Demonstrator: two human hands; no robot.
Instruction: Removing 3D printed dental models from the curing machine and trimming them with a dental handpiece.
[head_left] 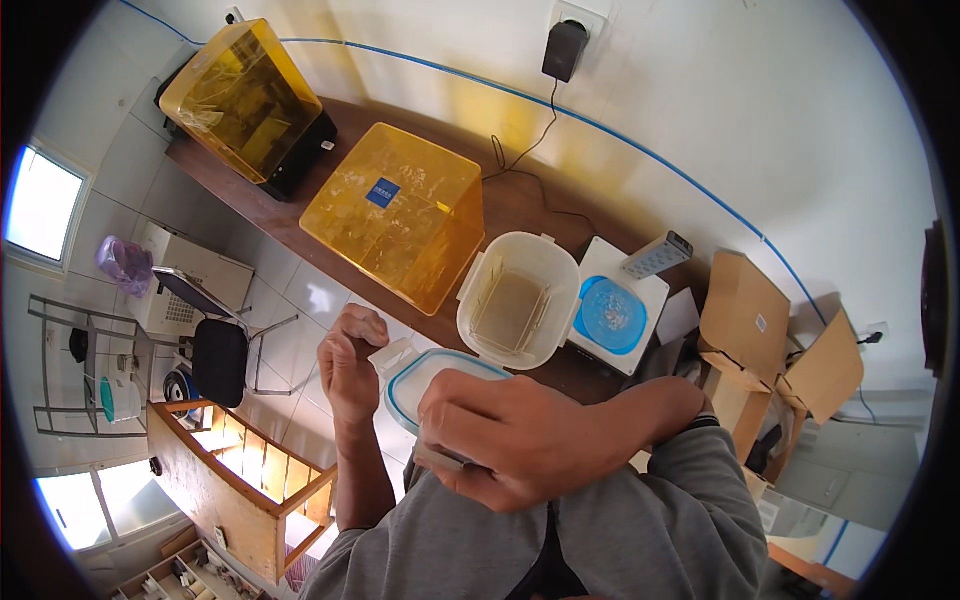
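Observation:
My right hand (510,430) is closed over the near side of a translucent plastic lid (455,364) with a blue sealing ring and side flaps. My left hand (350,362), its fingers curled, is by the lid's left flap; whether it grips the flap is hidden. Just beyond the lid, a whitish, translucent tub (513,290) without its cover stands on the brown table (545,205). Inside the tub is a wire-like rack, and its bottom looks greyish. To its right sits a white device (640,300) with a round blue tray (612,315) on top.
An amber transparent cover (395,215) lies left of the tub. Beyond it stands a black machine with an amber hood (245,110). Open cardboard boxes (745,310) are at the right. A power adapter (565,50) hangs on the wall, its cable crossing the table. A black chair (220,360) stands left.

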